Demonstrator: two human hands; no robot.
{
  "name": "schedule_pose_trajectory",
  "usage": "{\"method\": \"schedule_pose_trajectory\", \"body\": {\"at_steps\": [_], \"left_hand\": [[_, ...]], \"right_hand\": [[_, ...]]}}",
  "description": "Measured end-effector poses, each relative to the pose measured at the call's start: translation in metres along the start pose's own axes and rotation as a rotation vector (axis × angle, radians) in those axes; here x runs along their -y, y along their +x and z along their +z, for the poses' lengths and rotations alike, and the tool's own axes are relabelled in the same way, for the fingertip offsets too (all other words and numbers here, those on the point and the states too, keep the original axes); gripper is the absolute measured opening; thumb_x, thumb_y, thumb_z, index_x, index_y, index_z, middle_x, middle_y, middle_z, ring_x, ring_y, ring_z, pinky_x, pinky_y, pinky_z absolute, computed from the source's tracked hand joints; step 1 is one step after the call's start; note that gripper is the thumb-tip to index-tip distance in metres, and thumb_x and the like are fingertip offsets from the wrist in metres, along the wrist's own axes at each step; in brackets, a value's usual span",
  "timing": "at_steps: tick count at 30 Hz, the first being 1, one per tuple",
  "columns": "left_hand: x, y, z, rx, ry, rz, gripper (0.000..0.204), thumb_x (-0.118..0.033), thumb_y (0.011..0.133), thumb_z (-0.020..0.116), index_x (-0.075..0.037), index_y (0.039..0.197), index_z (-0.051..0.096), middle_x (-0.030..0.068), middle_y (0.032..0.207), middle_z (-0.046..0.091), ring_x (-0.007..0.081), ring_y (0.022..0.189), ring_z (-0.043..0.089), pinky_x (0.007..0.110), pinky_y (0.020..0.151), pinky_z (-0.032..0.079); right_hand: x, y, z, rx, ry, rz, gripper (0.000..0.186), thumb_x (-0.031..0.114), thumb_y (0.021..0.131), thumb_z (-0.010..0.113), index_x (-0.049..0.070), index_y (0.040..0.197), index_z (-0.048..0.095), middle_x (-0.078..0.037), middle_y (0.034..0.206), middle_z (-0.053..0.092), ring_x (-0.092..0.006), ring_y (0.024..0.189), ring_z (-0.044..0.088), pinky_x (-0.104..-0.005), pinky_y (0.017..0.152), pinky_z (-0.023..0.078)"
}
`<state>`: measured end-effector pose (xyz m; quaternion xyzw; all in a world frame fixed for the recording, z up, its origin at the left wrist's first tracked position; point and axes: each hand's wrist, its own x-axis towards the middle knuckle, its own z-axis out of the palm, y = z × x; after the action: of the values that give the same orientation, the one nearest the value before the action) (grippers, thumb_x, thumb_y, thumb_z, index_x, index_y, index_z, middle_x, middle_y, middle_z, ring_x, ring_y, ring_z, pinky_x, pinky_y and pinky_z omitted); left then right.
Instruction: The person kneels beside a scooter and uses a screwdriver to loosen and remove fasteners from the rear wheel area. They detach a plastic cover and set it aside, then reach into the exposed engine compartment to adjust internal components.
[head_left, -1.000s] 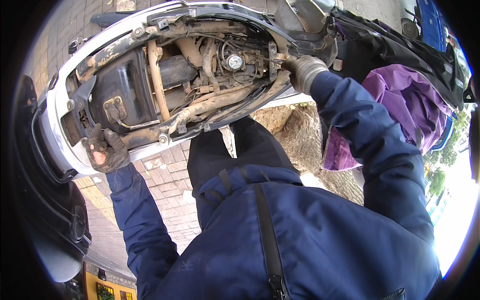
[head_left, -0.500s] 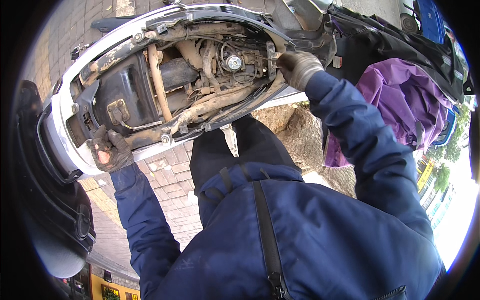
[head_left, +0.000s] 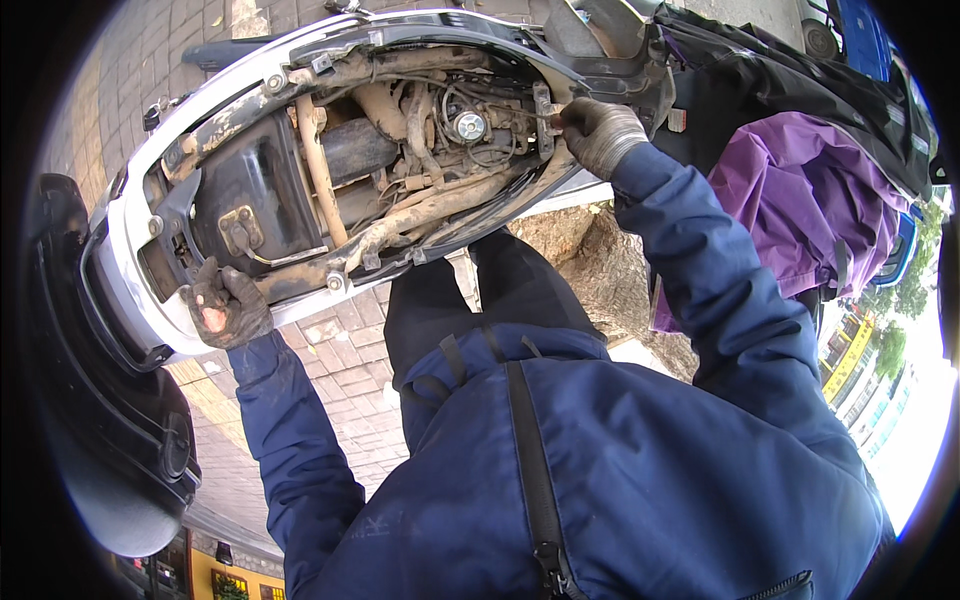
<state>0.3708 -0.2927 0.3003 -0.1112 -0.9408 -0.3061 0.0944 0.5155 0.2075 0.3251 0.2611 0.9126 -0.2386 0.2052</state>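
Note:
A white scooter (head_left: 122, 250) lies crosswise in front of me, its body open from above. Inside are muddy frame tubes, a black fuel tank (head_left: 262, 190) and an engine with a round silver cap (head_left: 468, 127). My left hand (head_left: 230, 305), in a dirty, torn dark glove, rests on the rim by the tank's rear end, its fingers bent and slightly apart. At the opposite end of the opening, my gloved right hand (head_left: 600, 130) is closed beside a metal bracket (head_left: 544, 118). A thin rod seems to extend from its fingertips; its kind is unclear.
The black seat (head_left: 120, 450) stands raised at the left. Purple and black cloth covers (head_left: 810, 200) drape over the scooter's front at the right. A tree trunk (head_left: 615, 280) rises close to my legs. Brick paving (head_left: 345, 360) lies below.
The view has shifted slightly. Both hands stay at about the same spots on the scooter; the right hand's fingers have turned a little.

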Motion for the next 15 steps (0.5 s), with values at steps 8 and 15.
{"method": "schedule_pose_trajectory", "body": {"at_steps": [8, 15], "left_hand": [[0.002, 0.000, 0.002, -0.018, -0.034, 0.025, 0.033, -0.018, 0.095, 0.064, 0.005, 0.119, 0.063, 0.0133, 0.095, 0.067, 0.0180, 0.080, 0.066, 0.031, 0.073, 0.056], [0.006, -0.002, 0.001, 0.002, -0.043, -0.040, 0.031, -0.016, 0.095, 0.063, 0.006, 0.117, 0.064, 0.0145, 0.096, 0.067, 0.0191, 0.081, 0.066, 0.032, 0.074, 0.056]], "right_hand": [[-0.008, 0.000, -0.012, 0.194, 0.647, 0.586, 0.028, 0.025, 0.092, 0.070, 0.003, 0.108, 0.066, -0.010, 0.073, 0.070, -0.0190, 0.048, 0.061, -0.0339, 0.038, 0.045], [-0.018, 0.003, 0.011, -0.046, 0.360, 0.067, 0.036, 0.020, 0.097, 0.066, 0.003, 0.127, 0.058, -0.005, 0.094, 0.076, -0.0192, 0.073, 0.068, -0.0343, 0.065, 0.055]]}}
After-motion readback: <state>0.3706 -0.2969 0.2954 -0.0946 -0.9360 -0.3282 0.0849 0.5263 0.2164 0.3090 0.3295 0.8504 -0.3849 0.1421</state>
